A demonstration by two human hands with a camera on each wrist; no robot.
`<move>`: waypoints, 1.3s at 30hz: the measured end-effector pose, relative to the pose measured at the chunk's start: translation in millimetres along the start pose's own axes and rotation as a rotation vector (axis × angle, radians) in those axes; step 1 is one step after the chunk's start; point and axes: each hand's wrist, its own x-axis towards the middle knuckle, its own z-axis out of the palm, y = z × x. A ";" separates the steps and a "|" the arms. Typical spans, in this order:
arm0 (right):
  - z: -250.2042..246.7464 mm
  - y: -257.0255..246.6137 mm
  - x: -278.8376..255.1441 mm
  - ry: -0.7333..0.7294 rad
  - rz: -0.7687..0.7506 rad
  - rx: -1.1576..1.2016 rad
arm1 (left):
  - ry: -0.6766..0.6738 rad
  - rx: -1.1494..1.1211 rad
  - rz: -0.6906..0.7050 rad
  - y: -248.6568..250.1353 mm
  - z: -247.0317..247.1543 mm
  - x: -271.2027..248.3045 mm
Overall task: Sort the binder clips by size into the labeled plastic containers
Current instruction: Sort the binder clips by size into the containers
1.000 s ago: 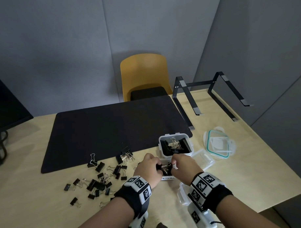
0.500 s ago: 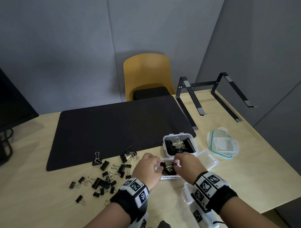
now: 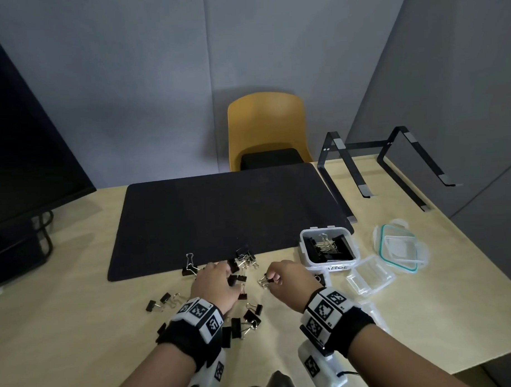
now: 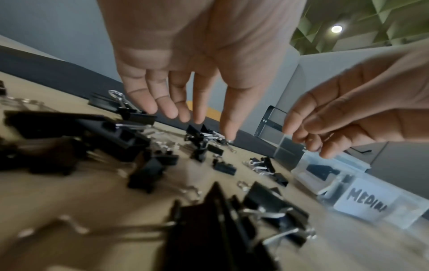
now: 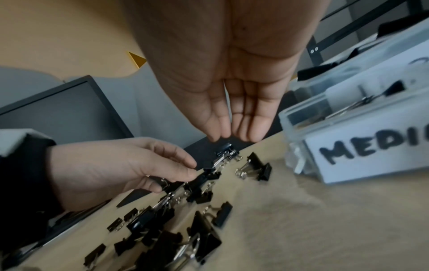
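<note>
Several black binder clips [image 3: 247,318] of mixed sizes lie loose on the wooden desk [image 3: 79,329]. My left hand [image 3: 215,284] hovers over them with straight, spread fingers [image 4: 167,108] and holds nothing. My right hand [image 3: 283,275] hangs just right of it with loosely bent fingers [image 5: 232,128], empty, above a small clip [image 3: 264,280] on the desk. The MEDIUM container [image 5: 362,150] stands beside my right hand, mostly hidden behind it in the head view. Behind it, the LARGE container [image 3: 304,243] holds several big clips.
A black desk mat [image 3: 220,212] lies behind the clips. Clear lids [image 3: 370,277] and a teal-rimmed lid [image 3: 380,244] sit right of the containers. A laptop stand [image 3: 360,172] is at the back right, a monitor [image 3: 21,149] at the left, a yellow chair [image 3: 266,126] beyond the desk.
Both hands have left the MEDIUM container and moved left to the loose clips. The clips they held between them are no longer in their fingers.
</note>
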 end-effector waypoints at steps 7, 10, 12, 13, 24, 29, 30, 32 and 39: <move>21.3 -21.1 25.0 -0.027 0.027 -0.005 | -0.091 0.056 0.054 -11.2 2.9 5.6; 27.3 -26.9 37.7 -0.014 0.027 -0.018 | -0.090 0.084 0.105 -13.4 2.2 7.2; 30.0 -30.5 46.0 -0.011 0.021 -0.031 | -0.083 0.112 0.144 -15.0 1.6 8.5; 31.3 -32.4 50.0 -0.010 0.015 -0.041 | -0.084 0.116 0.157 -16.2 1.3 9.7; 37.6 -42.4 78.7 -0.155 -0.056 -0.276 | -0.049 0.031 0.193 -35.5 -14.9 16.1; 37.3 -42.3 77.2 -0.124 -0.091 -0.214 | -0.051 -0.124 0.138 -40.8 -27.7 15.3; 35.9 -41.8 75.2 -0.091 -0.100 -0.136 | -0.048 -0.176 0.121 -41.5 -30.0 14.6; 29.7 -42.5 69.3 -0.019 -0.097 0.058 | -0.042 -0.291 0.095 -42.8 -32.8 13.1; 3.9 -46.1 49.0 0.085 -0.047 0.416 | -0.028 -0.414 0.118 -28.1 -31.5 5.8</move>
